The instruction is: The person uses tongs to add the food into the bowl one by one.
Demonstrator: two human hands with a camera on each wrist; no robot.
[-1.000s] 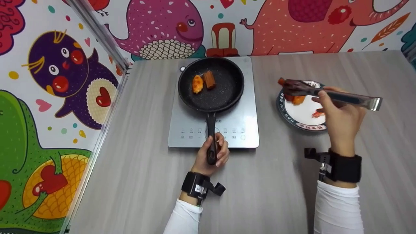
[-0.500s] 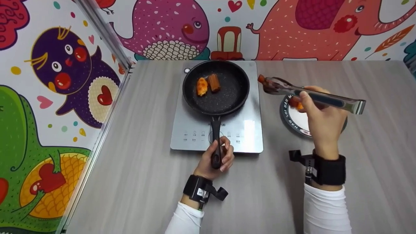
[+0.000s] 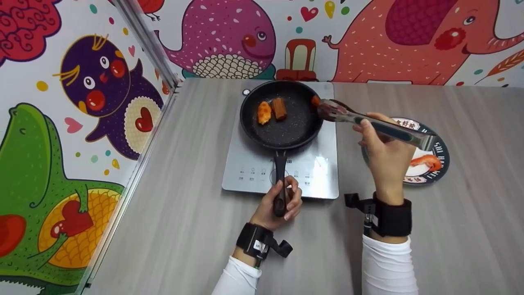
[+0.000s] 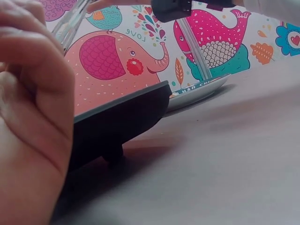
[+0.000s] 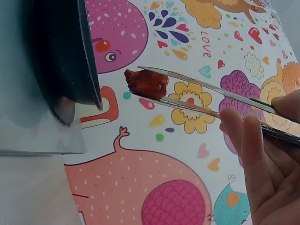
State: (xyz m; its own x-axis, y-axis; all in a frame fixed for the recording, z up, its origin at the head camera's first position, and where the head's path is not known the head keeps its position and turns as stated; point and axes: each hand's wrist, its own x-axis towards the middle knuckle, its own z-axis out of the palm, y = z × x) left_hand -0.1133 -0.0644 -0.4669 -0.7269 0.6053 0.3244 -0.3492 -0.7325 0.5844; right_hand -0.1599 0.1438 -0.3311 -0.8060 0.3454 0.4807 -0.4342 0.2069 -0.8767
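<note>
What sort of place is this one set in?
Probably a small staged cooking corner: a frying pan sits on a flat electric cooktop, on a wood-look table enclosed by cartoon-animal walls.

Left hand's grip (image 4: 33,108), fingers curled, before a dark cooker (image 4: 126,115).
Beyond, a plate (image 4: 199,95) sits on the grey worktop (image 4: 229,154) before a cartoon wall (image 4: 112,86); tongs (image 4: 71,24) slant at top left.

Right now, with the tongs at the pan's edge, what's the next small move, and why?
Probably the right hand should carry the tongs slightly left, over the pan: the dark red piece they grip sits only at its right edge in the head view, the pan floor just left of that shows bare, and the left hand grips the handle.
</note>
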